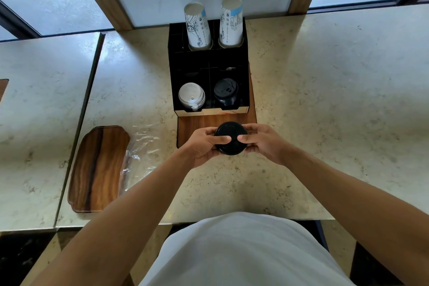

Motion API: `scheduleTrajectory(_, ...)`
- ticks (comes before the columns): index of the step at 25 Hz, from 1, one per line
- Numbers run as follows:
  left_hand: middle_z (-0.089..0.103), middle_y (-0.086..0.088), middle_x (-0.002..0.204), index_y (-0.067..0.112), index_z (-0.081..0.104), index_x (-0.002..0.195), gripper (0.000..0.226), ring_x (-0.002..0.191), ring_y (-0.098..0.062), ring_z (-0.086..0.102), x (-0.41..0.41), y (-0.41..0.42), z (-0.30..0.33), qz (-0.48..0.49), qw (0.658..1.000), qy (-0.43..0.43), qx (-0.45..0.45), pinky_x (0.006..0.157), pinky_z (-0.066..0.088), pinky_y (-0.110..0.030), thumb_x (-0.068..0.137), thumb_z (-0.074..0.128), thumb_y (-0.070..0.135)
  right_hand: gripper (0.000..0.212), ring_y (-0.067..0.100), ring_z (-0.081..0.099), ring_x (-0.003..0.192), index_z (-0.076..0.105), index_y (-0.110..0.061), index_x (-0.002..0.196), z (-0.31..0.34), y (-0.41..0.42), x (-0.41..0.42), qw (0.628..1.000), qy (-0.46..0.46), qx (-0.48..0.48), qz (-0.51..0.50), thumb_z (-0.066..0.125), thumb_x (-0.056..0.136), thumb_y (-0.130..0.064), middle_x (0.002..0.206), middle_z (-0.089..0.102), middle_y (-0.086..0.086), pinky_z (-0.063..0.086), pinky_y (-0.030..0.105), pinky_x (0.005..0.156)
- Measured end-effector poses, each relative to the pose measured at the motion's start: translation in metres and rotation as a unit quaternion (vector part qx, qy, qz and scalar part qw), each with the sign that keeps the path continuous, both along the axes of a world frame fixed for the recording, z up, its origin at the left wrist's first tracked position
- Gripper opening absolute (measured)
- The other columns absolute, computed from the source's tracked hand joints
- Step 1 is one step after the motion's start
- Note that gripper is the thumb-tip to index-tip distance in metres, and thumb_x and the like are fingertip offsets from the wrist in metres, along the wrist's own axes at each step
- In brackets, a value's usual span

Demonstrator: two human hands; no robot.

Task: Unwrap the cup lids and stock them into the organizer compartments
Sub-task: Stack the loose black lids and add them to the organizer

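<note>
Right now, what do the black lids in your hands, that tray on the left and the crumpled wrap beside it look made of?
Black lids: probably thin moulded plastic; matte with a soft sheen.
Tray: wood, going by the streaked brown grain; a smooth, slightly glossy finish.
Wrap: clear plastic film, see-through and crinkled, with bright glints.

both hands (204, 144) (267, 143) holding black lid stack (231, 138), black organizer (209, 69) behind, crumpled plastic wrap (141, 153) beside wooden board (98, 169)

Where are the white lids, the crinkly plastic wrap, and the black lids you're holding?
white lids (191, 95), head view, top of the stack
plastic wrap (141, 151), head view, middle of the crumpled sheet
black lids (231, 133), head view, top face between both hands
</note>
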State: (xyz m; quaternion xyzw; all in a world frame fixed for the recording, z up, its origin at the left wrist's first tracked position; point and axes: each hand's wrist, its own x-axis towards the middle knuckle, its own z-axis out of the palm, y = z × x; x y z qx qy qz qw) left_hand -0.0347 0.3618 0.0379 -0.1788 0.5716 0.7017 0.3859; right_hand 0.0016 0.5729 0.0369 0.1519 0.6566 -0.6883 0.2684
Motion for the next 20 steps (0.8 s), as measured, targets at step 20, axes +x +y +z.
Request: scheduleTrajectory(20, 0.080, -0.013, 0.088, 0.005, 0.067, 0.094, 0.009, 0.087, -0.025, 0.078, -0.092, 0.024, 0.028, 0.154, 0.981, 0.063, -0.098, 0.080, 0.064, -0.038, 0.091, 0.075, 0.006, 0.030, 0.027, 0.069, 0.111, 0.070, -0.011, 0.124, 0.038, -0.002, -0.113, 0.973, 0.094, 0.190, -0.089, 0.061, 0.100, -0.027, 0.114, 0.073, 0.010, 0.059, 0.045, 0.097)
